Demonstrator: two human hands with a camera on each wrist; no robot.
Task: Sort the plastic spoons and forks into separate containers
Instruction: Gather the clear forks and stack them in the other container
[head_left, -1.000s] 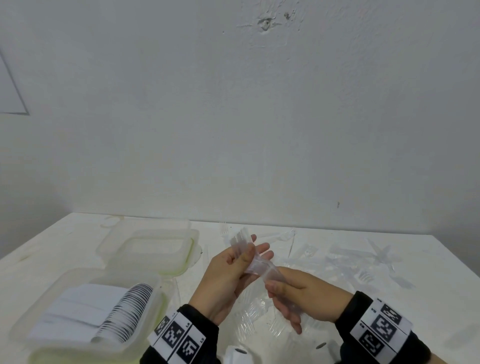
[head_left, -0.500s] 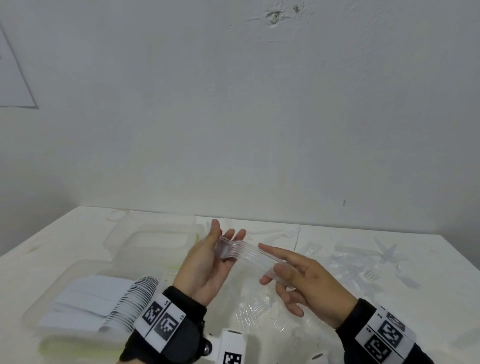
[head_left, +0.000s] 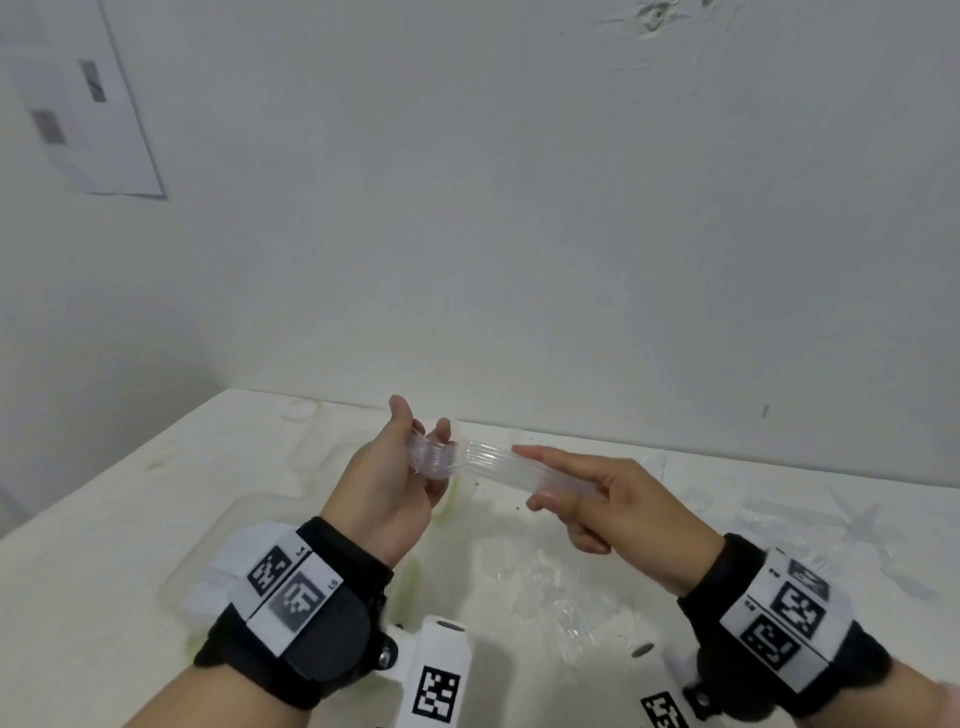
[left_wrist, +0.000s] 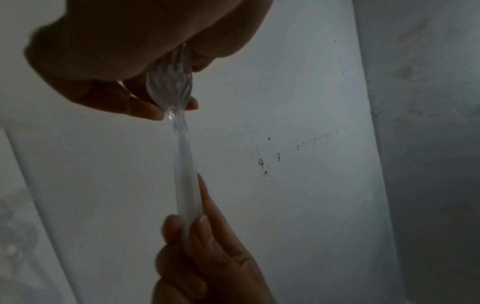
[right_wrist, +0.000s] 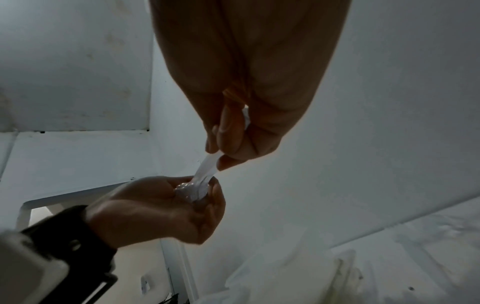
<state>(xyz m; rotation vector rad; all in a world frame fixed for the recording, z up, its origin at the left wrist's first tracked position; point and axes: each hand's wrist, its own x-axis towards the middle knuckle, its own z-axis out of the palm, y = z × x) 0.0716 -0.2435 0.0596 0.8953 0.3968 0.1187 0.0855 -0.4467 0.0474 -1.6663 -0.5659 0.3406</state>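
Centre frame, above table (head_left: 130, 525): stack of clear forks (head_left: 467, 460) held level; left hand (head_left: 387, 488) fingers curled round tine end, right hand (head_left: 608, 499) pinching handles, index finger extended along them.

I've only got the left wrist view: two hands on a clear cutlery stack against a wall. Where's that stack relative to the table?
Observer: In the head view, the clear stack is held in the air above the white table.
Operator: Any container nearby?
Observer: One clear container sits on the table, partly hidden by the left wrist, with white pieces inside.
Operator: Anything left to sort?
Observer: Loose clear cutlery lies on the table to the right of the right hand.
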